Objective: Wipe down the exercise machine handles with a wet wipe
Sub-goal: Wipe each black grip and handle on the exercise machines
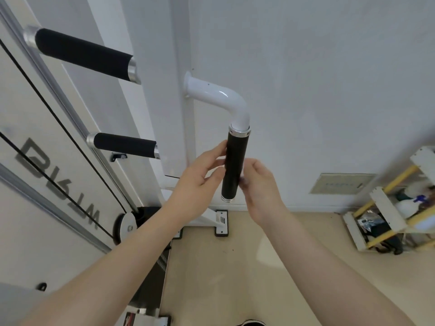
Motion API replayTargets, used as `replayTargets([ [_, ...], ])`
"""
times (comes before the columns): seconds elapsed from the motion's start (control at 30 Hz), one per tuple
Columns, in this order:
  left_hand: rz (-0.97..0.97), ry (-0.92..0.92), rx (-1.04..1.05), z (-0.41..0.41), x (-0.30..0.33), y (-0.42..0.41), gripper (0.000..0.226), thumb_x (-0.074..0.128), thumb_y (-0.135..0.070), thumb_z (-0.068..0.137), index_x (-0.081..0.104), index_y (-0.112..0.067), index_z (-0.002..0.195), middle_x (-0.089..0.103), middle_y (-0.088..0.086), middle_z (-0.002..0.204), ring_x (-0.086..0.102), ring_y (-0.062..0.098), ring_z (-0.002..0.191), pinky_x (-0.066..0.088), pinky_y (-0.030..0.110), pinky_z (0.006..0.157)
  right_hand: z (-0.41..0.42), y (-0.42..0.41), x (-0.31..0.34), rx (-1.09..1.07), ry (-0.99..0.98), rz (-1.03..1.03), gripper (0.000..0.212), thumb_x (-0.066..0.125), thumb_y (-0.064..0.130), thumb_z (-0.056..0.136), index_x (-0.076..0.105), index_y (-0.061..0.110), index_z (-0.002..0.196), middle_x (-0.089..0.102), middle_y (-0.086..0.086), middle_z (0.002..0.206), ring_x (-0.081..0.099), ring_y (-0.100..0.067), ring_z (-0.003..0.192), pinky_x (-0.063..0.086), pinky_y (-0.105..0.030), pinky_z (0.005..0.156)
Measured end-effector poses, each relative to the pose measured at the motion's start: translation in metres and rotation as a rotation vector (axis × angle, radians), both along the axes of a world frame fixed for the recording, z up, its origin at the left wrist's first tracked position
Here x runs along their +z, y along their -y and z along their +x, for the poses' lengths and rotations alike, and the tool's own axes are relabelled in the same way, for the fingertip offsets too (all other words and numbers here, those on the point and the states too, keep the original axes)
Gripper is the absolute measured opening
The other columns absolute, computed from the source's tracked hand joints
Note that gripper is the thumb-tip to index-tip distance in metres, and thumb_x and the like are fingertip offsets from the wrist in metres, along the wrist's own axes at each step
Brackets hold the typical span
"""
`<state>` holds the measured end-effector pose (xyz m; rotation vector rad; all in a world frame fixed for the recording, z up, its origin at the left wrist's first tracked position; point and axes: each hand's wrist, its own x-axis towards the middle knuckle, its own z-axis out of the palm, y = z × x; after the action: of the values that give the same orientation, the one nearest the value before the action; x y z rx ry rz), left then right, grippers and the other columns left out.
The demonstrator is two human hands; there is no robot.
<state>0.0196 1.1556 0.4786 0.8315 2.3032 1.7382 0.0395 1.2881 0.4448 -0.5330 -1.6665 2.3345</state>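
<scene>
A black vertical handle point(234, 164) hangs from a white bent tube point(226, 97) on the machine's white post. My left hand point(200, 175) is at the handle's left side, fingers apart, thumb and fingertips touching the grip. On the right side my right hand point(260, 184) has its fingers curled in against the lower half of the grip. Its fingertips are blurred, so I cannot tell what they hold. No wet wipe shows in either hand. Two more black handles stick out at the left, an upper handle point(82, 52) and a lower handle point(124, 144).
The machine's white panel with black cables point(58, 128) and a pulley point(126, 225) fills the left. A white and yellow rack point(386, 217) holding bottles stands on the beige floor at the right. The white wall is close behind the handle.
</scene>
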Motion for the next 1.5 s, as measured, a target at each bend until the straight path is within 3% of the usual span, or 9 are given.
replayTargets([
  [0.1, 0.021, 0.008, -0.013, 0.001, -0.001, 0.003, 0.054, 0.036, 0.001, 0.095, 0.042, -0.034, 0.136, 0.053, -0.011, 0.132, 0.05, 0.0, 0.119, 0.037, 0.029, 0.105, 0.002, 0.003, 0.025, -0.093, -0.229, 0.046, 0.017, 0.046, 0.012, 0.096, 0.055, 0.013, 0.081, 0.055, -0.008, 0.077, 0.052, -0.017, 0.073, 0.046, -0.025, 0.072],
  [0.27, -0.105, -0.077, 0.026, 0.0, 0.005, 0.005, 0.053, 0.035, 0.001, 0.095, 0.043, -0.032, 0.135, 0.05, -0.011, 0.13, 0.046, -0.009, 0.111, 0.034, 0.01, 0.099, 0.016, 0.003, 0.001, 0.033, 0.095, 0.225, 0.023, 0.044, 0.008, 0.094, 0.057, 0.011, 0.075, 0.054, -0.008, 0.076, 0.051, -0.016, 0.078, 0.051, -0.029, 0.082],
  [0.47, -0.04, -0.004, 0.066, 0.008, 0.017, 0.004, 0.042, 0.038, -0.004, 0.096, 0.055, -0.032, 0.123, 0.056, -0.008, 0.121, 0.06, 0.002, 0.094, 0.049, 0.019, 0.086, 0.037, 0.005, 0.066, -0.288, -0.436, 0.578, 0.015, 0.052, 0.019, 0.093, 0.057, 0.027, 0.08, 0.06, 0.008, 0.081, 0.054, 0.0, 0.076, 0.041, -0.012, 0.072],
  [0.63, 0.144, 0.021, 0.365, 0.008, 0.033, 0.03, 0.028, 0.045, -0.005, 0.093, 0.065, -0.024, 0.101, 0.064, -0.004, 0.099, 0.061, 0.004, 0.071, 0.049, 0.017, 0.064, 0.04, 0.025, 0.077, -0.195, -0.676, 0.978, 0.015, 0.051, 0.025, 0.089, 0.066, 0.022, 0.088, 0.047, 0.012, 0.09, 0.056, -0.011, 0.082, 0.044, -0.017, 0.07],
  [0.97, 0.316, 0.193, 0.829, -0.043, 0.025, 0.097, 0.038, 0.045, -0.018, 0.095, 0.043, -0.03, 0.13, 0.049, -0.003, 0.123, 0.051, 0.012, 0.104, 0.043, 0.023, 0.082, -0.018, 0.095, 0.07, -0.054, -0.64, 1.105, 0.012, 0.053, 0.008, 0.091, 0.065, 0.006, 0.094, 0.06, -0.003, 0.091, 0.05, -0.006, 0.073, 0.035, -0.002, 0.071],
  [1.13, 0.423, 0.341, 0.73, -0.076, 0.018, 0.108, 0.043, 0.042, -0.023, 0.097, 0.037, -0.025, 0.14, 0.048, 0.001, 0.135, 0.046, 0.017, 0.123, 0.036, 0.037, 0.108, -0.061, 0.127, 0.071, -0.008, -0.722, 1.326, 0.018, 0.052, -0.006, 0.079, 0.062, 0.002, 0.091, 0.065, -0.012, 0.101, 0.061, -0.028, 0.091, 0.048, -0.028, 0.066],
  [1.23, 0.511, 0.38, 0.772, -0.086, 0.015, 0.11, 0.035, 0.038, -0.017, 0.098, 0.05, -0.015, 0.131, 0.058, -0.003, 0.112, 0.054, 0.011, 0.103, 0.043, 0.027, 0.095, -0.089, 0.14, 0.055, 0.108, -0.573, 1.497, 0.03, 0.053, -0.013, 0.075, 0.062, 0.0, 0.1, 0.065, -0.014, 0.109, 0.059, -0.034, 0.1, 0.045, -0.029, 0.065],
  [1.4, 0.574, 0.474, 0.759, -0.094, 0.005, 0.122, 0.035, 0.037, -0.015, 0.099, 0.049, -0.015, 0.133, 0.054, 0.0, 0.131, 0.051, 0.017, 0.121, 0.041, 0.033, 0.104, -0.119, 0.162, 0.033, 0.156, -0.512, 1.707, 0.042, 0.057, -0.011, 0.072, 0.062, -0.005, 0.113, 0.061, -0.02, 0.122, 0.058, -0.037, 0.113, 0.046, -0.043, 0.093],
  [1.5, 0.603, 0.451, 0.668, -0.093, 0.006, 0.121, 0.031, 0.035, -0.014, 0.1, 0.057, -0.018, 0.122, 0.063, 0.001, 0.12, 0.06, 0.015, 0.11, 0.05, 0.026, 0.089, -0.116, 0.159, 0.026, 0.181, -0.534, 1.916, 0.042, 0.049, 0.009, 0.081, 0.06, 0.005, 0.121, 0.06, -0.012, 0.127, 0.057, -0.028, 0.117, 0.042, -0.04, 0.099],
])
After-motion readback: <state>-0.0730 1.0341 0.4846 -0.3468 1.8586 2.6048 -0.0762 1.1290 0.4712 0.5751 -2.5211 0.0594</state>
